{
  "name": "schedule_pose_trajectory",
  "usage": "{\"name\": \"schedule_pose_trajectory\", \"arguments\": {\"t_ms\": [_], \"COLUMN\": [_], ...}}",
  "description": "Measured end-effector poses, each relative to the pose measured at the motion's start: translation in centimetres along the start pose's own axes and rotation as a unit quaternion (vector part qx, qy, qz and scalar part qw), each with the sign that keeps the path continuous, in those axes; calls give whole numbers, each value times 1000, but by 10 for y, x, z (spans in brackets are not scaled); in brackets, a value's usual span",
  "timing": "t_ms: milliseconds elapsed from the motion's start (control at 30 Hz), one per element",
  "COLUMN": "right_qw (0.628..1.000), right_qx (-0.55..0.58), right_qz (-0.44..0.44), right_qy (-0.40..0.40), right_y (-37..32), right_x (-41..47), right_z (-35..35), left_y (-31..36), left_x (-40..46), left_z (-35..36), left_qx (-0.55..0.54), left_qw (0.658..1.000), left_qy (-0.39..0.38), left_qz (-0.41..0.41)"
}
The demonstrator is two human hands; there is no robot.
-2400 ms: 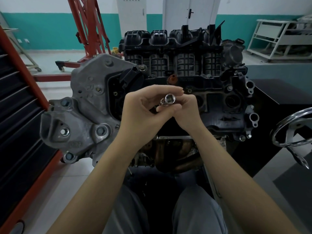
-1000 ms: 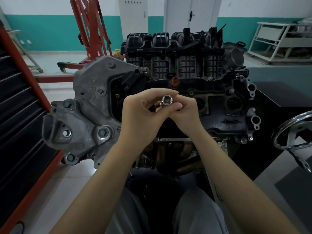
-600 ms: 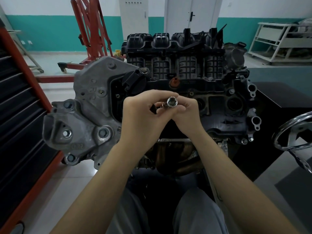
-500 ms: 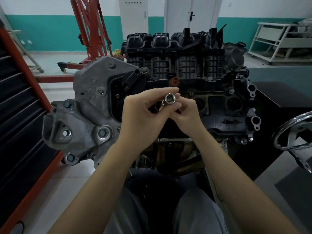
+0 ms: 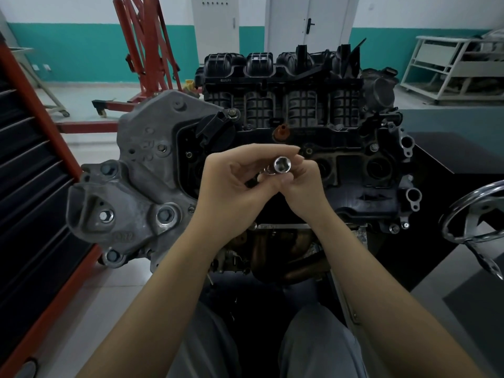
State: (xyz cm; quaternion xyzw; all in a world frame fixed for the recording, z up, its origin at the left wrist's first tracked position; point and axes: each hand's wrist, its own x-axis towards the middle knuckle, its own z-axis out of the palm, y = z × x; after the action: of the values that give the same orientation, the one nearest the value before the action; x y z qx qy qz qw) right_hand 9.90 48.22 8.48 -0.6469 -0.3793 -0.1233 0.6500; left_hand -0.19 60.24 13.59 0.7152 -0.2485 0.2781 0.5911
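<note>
We hold the socket [image 5: 282,165] up before the engine [image 5: 300,118], left hand [image 5: 231,192] curled round its rear and right hand [image 5: 302,184] pinching its open end; we seem to be fitting it to a mostly hidden driver; next, a straight, firm push.

The socket [image 5: 282,165] is bright polished silver, darker inside its mouth. Behind it the intake manifold [image 5: 281,105] is matt black with a raised grid of ribs. The engine's end cover [image 5: 141,181] is dull mottled grey, and a small cap [image 5: 281,132] on the engine is orange-brown. The exhaust manifold [image 5: 272,249] is rusty brown. The tool cabinet [image 5: 27,159] has black drawers in a red frame. The engine hoist [image 5: 147,45] is red. The wall [image 5: 81,50] is teal below and white above. The handwheel [image 5: 474,216] is chrome and the trousers [image 5: 319,345] grey.
</note>
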Motion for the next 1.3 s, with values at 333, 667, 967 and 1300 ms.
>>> {"name": "schedule_pose_trajectory", "arguments": {"t_ms": [333, 667, 967, 1300], "right_qw": [1000, 1000, 997, 986], "right_qx": [-4, 0, -37, -66], "right_qz": [-16, -8, -33, -32], "right_qy": [-15, 13, -55, -148], "right_y": [0, 1, -7, -16], "right_x": [0, 0, 4, 15], "right_z": [-2, 1, -5, -11], "left_y": [0, 1, -1, -5], "left_x": [0, 0, 1, 0], "left_z": [1, 2, -6, -8], "left_qx": [33, 79, 23, 46], "left_qw": [998, 994, 1000, 998], "left_qy": [48, 72, 3, 22], "left_qz": [12, 26, 8, 34]}}
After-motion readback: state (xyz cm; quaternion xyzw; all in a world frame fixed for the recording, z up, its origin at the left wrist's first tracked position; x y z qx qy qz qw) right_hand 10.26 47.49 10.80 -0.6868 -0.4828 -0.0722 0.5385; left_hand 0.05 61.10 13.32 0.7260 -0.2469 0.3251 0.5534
